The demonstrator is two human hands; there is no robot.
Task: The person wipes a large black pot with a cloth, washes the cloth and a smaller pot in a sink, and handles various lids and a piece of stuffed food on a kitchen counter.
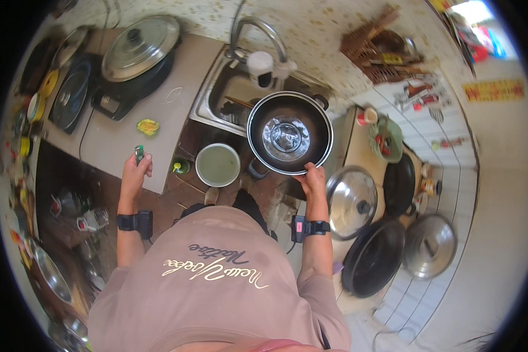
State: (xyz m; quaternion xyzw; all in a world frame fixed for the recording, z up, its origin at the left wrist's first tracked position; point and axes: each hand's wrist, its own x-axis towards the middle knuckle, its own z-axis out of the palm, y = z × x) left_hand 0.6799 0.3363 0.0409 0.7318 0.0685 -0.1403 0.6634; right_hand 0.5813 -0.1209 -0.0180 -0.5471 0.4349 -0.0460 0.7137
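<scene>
My right hand [311, 178] grips the near rim of a dark wide pan [257, 119] with a silver edge. The pan hangs over the front right corner of the steel sink [198, 115], and its bottom looks wet and shiny. Above the sink curves a metal faucet [283, 46] with a white filter head [258, 66]. Over the edge of the left counter [119, 136], my left hand [137, 174] holds a small green object [139, 154], which looks like a lighter. Just beyond it on the counter lies a yellow-green piece of food [148, 127].
A basin of cloudy water [218, 165] stands on the floor beside a yellow-capped green bottle [181, 166]. A lidded black pot [132, 88] occupies the left counter. To my right are a metal lid [351, 202], a black wok [374, 259] and a green basket [394, 141].
</scene>
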